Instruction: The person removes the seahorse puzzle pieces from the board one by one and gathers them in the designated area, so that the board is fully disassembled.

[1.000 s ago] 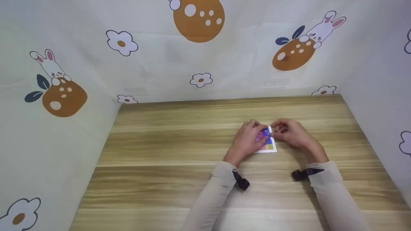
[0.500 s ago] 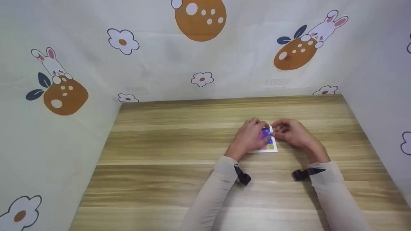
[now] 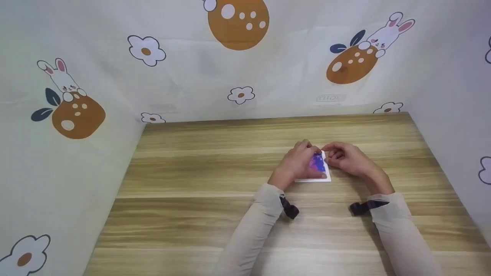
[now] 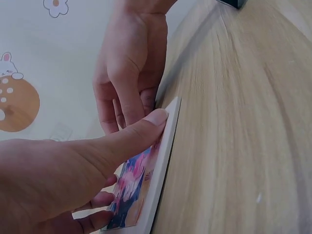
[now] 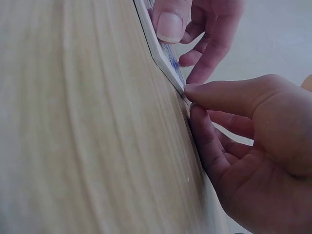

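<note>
A small flat picture board (image 3: 317, 161) with a white border and a blue, pink and purple print lies on the wooden table, right of centre. Over its left part rests my left hand (image 3: 298, 163). In the left wrist view the left thumb (image 4: 134, 134) reaches straight along the near border to the corner, while the other fingers (image 4: 100, 200) touch the printed face. At the right edge, my right hand (image 3: 349, 159) pinches the board between thumb and index finger; the right wrist view shows the right thumb (image 5: 219, 95) on top. The left hand hides part of the picture.
The wood-grain table (image 3: 199, 184) extends around the board. A pale cloth (image 3: 184, 76) with printed rabbits, oranges and flowers stands along the back and sides. Black straps with small devices sit at both wrists.
My left hand has shifted slightly right, and its thumb has moved from the picture down to the near right corner of the border. The right hand has barely moved.
</note>
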Demonstrator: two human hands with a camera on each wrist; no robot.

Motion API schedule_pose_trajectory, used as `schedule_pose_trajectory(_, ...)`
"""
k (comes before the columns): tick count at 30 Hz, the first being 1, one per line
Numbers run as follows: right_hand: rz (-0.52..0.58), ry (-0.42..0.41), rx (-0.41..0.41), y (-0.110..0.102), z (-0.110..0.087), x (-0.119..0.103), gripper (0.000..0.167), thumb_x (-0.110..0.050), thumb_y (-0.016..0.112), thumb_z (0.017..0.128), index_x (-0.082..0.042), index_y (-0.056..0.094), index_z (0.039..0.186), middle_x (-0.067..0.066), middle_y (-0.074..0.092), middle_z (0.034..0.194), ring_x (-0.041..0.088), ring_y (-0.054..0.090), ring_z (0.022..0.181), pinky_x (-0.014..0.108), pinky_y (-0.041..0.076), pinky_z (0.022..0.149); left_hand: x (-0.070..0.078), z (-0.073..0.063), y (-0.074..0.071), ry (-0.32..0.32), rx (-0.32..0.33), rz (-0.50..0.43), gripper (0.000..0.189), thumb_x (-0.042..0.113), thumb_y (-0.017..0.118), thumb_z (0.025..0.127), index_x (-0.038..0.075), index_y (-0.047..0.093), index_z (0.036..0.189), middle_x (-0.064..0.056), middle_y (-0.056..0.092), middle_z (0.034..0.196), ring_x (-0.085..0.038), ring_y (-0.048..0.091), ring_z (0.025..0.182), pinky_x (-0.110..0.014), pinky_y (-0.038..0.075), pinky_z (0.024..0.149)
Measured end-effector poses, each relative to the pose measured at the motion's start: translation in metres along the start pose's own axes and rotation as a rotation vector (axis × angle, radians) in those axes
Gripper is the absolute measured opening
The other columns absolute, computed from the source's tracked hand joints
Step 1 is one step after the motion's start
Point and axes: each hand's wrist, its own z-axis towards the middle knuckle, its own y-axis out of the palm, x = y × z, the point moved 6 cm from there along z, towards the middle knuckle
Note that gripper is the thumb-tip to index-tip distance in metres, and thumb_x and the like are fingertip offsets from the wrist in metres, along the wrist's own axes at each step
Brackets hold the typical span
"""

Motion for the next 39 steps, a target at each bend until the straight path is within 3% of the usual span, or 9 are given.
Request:
schedule_pose_trajectory(12,-0.002,0.016,0.006,0.001,-0.001,0.0,0.038,-0.004,0.077,0.097,0.001,0.07,0.134,0.016,0.072,0.105,0.019,0.067,0.094,0.017,0.055,0.081,0.009,0.001,0.001,0.08,-0.042,0.189,0.073,0.064,0.083,0.087,0.017,0.066,0.141,0.001,0.056,0.142,-0.017,0.054,0.134,-0.029,0.055,0.108)
schedule_pose_trajectory(20,0.005,0.02,0.013,0.003,-0.001,0.001,0.037,-0.004,0.077,0.097,-0.001,0.072,0.133,0.014,0.071,0.103,0.019,0.066,0.092,0.017,0.054,0.08,0.007,0.0,0.001,0.026,0.002,0.11,0.079,0.062,0.09,0.081,0.011,0.068,0.137,-0.002,0.058,0.136,-0.017,0.056,0.125,-0.027,0.055,0.108)
schedule_pose_trajectory(26,-0.002,0.017,0.014,0.0,-0.001,-0.001,0.036,-0.006,0.077,0.098,0.0,0.071,0.133,0.014,0.071,0.103,0.019,0.066,0.092,0.016,0.052,0.078,0.008,0.001,-0.003,0.046,0.021,0.11,0.076,0.061,0.091,0.081,0.01,0.071,0.134,-0.004,0.059,0.135,-0.019,0.057,0.124,-0.03,0.056,0.106)
schedule_pose_trajectory(34,-0.007,0.02,0.007,0.0,-0.001,-0.001,0.036,-0.004,0.076,0.098,0.0,0.071,0.134,0.014,0.07,0.102,0.02,0.065,0.092,0.017,0.053,0.077,0.005,0.01,0.0,0.002,-0.036,0.065,0.089,0.061,0.094,0.077,0.008,0.059,0.14,-0.005,0.053,0.138,-0.018,0.056,0.125,-0.03,0.052,0.113)
schedule_pose_trajectory(39,-0.004,0.003,0.014,0.002,-0.001,0.0,0.036,-0.004,0.076,0.098,0.001,0.071,0.134,0.014,0.07,0.102,0.019,0.065,0.091,0.017,0.052,0.077,0.006,0.011,0.001,0.01,-0.057,-0.004,0.071,0.053,0.096,0.077,0.009,0.067,0.125,-0.005,0.051,0.136,-0.018,0.055,0.125,-0.027,0.053,0.11)
